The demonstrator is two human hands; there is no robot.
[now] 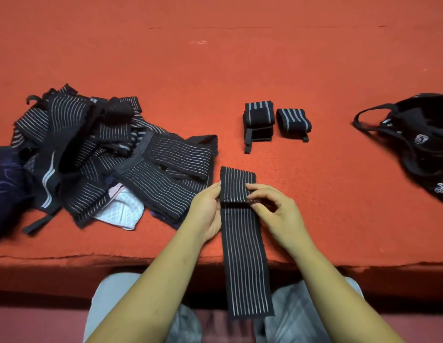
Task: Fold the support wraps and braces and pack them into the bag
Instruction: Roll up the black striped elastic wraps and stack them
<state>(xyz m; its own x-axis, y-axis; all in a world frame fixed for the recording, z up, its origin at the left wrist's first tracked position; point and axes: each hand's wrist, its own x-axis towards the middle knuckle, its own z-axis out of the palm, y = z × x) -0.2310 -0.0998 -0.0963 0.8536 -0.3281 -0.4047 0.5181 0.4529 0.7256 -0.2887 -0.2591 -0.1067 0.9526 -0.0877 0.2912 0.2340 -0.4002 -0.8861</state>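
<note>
One striped wrap [245, 256] at near edge of bench [215, 70], long axis running straight away from me, tail hanging over edge. My left hand [208, 209] and right hand [277, 209] pinch far-end fold, one each side. Bag [413, 139] at right edge; right hand nearer.

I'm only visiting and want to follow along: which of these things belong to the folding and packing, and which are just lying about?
In the job: striped wrap, held by the left hand and right hand; two folded wraps; pile of unfolded wraps; black bag.

Seemingly just lying about: white patterned cloth under the pile; dark blue item at the left edge; white thread.
</note>
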